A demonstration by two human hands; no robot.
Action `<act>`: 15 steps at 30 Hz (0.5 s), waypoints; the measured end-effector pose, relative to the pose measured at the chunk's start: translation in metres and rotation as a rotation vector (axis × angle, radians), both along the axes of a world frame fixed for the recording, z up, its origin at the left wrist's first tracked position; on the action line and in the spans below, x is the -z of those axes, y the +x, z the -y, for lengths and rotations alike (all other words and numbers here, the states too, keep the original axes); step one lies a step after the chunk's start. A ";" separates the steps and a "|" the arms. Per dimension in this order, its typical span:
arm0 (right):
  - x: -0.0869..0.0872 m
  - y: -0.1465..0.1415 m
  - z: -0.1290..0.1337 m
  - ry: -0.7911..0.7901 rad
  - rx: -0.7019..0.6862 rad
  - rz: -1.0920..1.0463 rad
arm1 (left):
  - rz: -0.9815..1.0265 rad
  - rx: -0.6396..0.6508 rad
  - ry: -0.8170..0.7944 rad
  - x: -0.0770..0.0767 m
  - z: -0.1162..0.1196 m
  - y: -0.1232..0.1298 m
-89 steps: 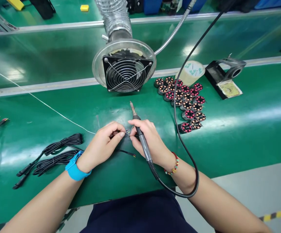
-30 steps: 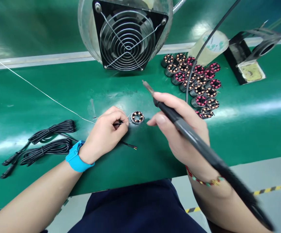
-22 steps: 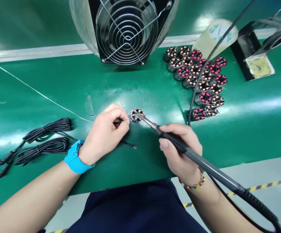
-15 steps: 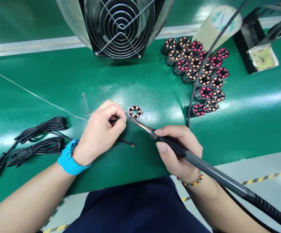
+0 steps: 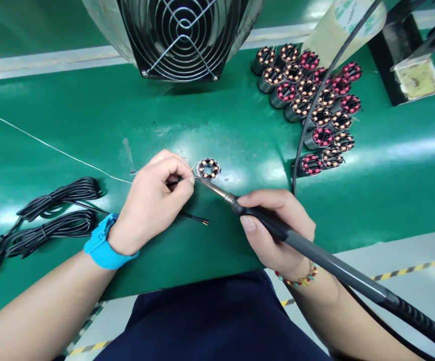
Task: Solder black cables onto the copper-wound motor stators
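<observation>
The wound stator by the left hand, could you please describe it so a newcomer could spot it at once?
From the black fan at the top, look down the green workbench to the left hand. Just right of it, by the tip of the soldering iron, is the wound stator, a copper-coiled ring sitting alone, unlike the clustered stators farther right.

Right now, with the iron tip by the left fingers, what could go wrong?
1. The left hand is just beside the tip of the soldering iron; if that's hot, a slip might burn it.
2. No clamp shows on the wound ring; a nudge could shift it.
3. The black cord crosses the grouped cores in view; a tug might topple some, though contact is unclear.
</observation>
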State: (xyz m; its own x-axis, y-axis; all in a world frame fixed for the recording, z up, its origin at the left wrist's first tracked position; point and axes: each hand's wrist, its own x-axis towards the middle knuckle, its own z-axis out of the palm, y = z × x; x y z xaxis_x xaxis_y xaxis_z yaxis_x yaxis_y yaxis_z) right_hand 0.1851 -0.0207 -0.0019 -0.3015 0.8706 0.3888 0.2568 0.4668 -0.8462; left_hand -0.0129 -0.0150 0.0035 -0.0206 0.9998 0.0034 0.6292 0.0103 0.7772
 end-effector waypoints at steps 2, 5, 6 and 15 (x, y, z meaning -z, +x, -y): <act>0.000 0.000 0.000 0.003 -0.003 0.001 | 0.000 0.001 0.000 0.000 0.000 0.000; 0.000 -0.001 0.000 0.019 0.015 -0.012 | 0.002 0.000 -0.006 0.000 0.000 0.000; 0.001 -0.001 0.000 0.025 0.029 -0.015 | -0.001 -0.001 -0.013 0.000 0.000 0.000; -0.012 -0.002 -0.016 -0.076 -0.087 0.167 | -0.006 -0.006 -0.027 -0.002 -0.001 0.000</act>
